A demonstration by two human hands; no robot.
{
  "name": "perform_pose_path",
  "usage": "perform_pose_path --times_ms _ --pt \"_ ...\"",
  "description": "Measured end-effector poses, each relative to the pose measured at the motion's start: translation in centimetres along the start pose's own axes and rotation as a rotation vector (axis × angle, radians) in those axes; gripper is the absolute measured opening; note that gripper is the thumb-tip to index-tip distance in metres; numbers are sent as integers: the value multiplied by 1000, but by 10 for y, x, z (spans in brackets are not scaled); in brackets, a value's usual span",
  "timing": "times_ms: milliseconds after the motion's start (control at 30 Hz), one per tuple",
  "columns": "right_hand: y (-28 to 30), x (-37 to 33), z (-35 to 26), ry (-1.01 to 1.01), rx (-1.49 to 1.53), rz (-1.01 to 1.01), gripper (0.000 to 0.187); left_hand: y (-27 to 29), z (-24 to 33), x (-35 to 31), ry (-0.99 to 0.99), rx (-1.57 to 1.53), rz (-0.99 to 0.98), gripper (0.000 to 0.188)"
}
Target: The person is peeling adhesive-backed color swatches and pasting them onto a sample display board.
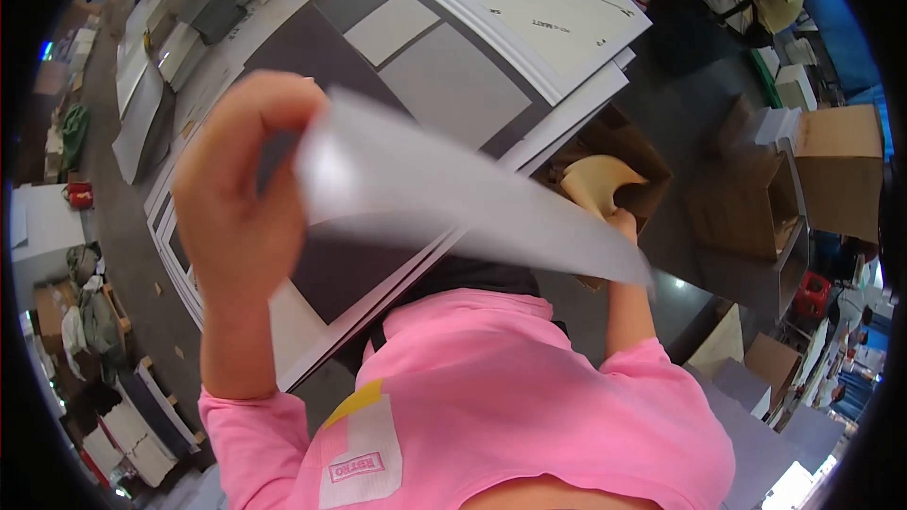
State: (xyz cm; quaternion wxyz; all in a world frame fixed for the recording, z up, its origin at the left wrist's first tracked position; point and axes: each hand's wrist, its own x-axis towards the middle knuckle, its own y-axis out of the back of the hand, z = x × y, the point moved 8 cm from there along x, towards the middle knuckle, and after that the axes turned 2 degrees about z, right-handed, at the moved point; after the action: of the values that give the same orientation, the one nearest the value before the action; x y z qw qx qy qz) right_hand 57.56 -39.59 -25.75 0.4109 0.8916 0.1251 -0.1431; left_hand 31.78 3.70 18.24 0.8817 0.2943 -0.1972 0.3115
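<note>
We pinch the white sheet above the boards with our left hand; our right hand touches the yellow sheet, grip unclear. Held only at left, the white sheet could crease.

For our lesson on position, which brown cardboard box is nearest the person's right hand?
The open brown cardboard box partly behind the curled tan sheet, close to the right hand; the other brown boxes stand farther away.
</note>
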Motion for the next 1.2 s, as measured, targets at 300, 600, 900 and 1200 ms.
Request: perform_pose_path --times_ms 300,600,900,1200 --pt "29 -31 -57 268 -448 439 23 -38 -10 36 437 35 -386 8" --pt "18 -168 -282 298 1447 -969 67 -10 -32 11 560 -143 -205 10" --pt "-7 -156 -354 382 960 -736 7 54 -77 -128 775 -224 338 17" --pt "-63 -182 -431 662 528 -848 14 76 -90 -220 937 -67 553 18"
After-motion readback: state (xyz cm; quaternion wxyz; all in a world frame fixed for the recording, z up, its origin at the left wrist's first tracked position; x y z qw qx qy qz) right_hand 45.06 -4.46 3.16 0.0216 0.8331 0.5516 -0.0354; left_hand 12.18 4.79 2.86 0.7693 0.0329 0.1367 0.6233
